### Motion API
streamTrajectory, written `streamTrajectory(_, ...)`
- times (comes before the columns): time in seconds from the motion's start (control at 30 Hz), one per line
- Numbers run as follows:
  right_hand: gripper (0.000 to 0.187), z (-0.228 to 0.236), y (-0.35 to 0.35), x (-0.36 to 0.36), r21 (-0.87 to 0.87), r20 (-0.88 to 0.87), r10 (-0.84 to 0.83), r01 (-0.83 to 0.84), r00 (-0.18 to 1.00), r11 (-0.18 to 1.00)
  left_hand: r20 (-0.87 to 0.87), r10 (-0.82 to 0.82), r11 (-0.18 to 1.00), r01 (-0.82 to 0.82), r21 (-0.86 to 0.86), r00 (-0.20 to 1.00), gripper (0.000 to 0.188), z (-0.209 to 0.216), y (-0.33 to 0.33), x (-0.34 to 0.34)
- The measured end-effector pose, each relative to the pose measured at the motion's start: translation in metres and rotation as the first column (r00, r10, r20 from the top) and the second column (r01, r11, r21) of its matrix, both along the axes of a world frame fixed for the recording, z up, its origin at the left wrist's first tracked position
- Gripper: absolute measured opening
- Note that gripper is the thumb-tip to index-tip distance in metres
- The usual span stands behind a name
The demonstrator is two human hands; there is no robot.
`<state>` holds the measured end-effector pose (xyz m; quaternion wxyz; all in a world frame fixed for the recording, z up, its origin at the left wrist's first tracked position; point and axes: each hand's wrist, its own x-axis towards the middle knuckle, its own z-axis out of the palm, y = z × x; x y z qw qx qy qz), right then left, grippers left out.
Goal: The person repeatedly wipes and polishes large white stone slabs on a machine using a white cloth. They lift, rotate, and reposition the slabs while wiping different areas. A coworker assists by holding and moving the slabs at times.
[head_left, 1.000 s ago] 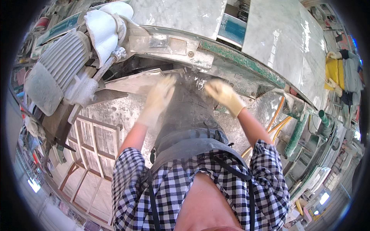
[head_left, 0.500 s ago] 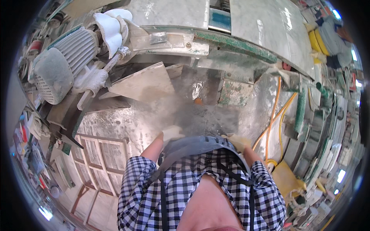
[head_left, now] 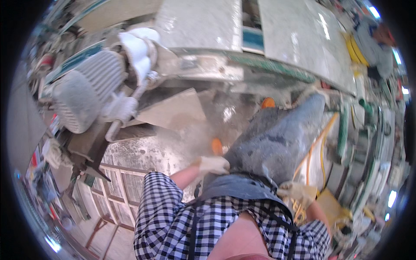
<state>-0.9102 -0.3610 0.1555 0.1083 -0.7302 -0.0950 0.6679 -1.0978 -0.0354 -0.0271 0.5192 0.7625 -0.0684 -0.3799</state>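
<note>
A wet, dark grey apron (head_left: 277,143) hangs from my waist and spreads forward and to the right over a raised leg. My left hand (head_left: 214,164), in an off-white glove, is closed at the apron's left edge near the waist. On the other side, my right hand (head_left: 298,193), gloved in the same colour, is curled against the apron's right edge; its fingers are partly hidden. Beyond the apron show two orange shoe tips, one at the left (head_left: 216,146) and one farther forward (head_left: 268,102).
A dusty motor (head_left: 86,93) with a white guard (head_left: 138,52) stands at the left. Pale stone slabs (head_left: 303,43) lie on the bench ahead, with a broken slab (head_left: 173,110) below. Orange and yellow hoses (head_left: 323,143) hang at the right. Another person (head_left: 377,43) is at the far right.
The apron has swung up and forward to the right with a leg. Both hands have come more into view beside the waist. A second orange shoe tip now shows, and the view has shifted.
</note>
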Motion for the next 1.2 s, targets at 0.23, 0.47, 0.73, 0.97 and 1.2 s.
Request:
streamTrajectory(0.23, 0.046, -0.060, 0.026, 0.058, 0.005, -0.031, 0.536, -0.536, 0.844, 0.844, -0.108, 0.165, 0.985, -0.158, 0.075, 0.980, 0.035, -0.011, -0.004, 0.000)
streamTrajectory(0.47, 0.039, -0.083, 0.012, 0.076, 0.188, -0.043, 0.499, -0.483, 0.866, 0.855, -0.215, 0.434, 0.878, -0.464, -0.116, 0.875, 0.033, -0.030, 0.023, 0.007)
streamTrajectory(0.73, 0.043, 0.009, 0.072, 0.083, 0.070, -0.002, 0.534, -0.533, 0.845, 0.843, -0.012, 0.822, 0.547, -0.794, -0.267, 0.570, 0.030, 0.017, 0.113, 0.081)
streamTrajectory(0.97, 0.036, 0.004, 0.135, 0.280, 0.620, 0.614, -0.265, -0.246, 0.744, 0.745, 0.630, 0.446, 0.309, -0.770, 0.558, 0.636, 0.071, 0.094, 0.308, 0.269)
streamTrajectory(1.2, 0.066, -0.116, 0.268, 0.562, 0.155, 0.970, -0.014, -0.576, 0.242, 0.802, 0.107, 0.197, 0.216, -0.149, 0.965, 0.975, 0.100, 0.076, 0.355, 0.335)
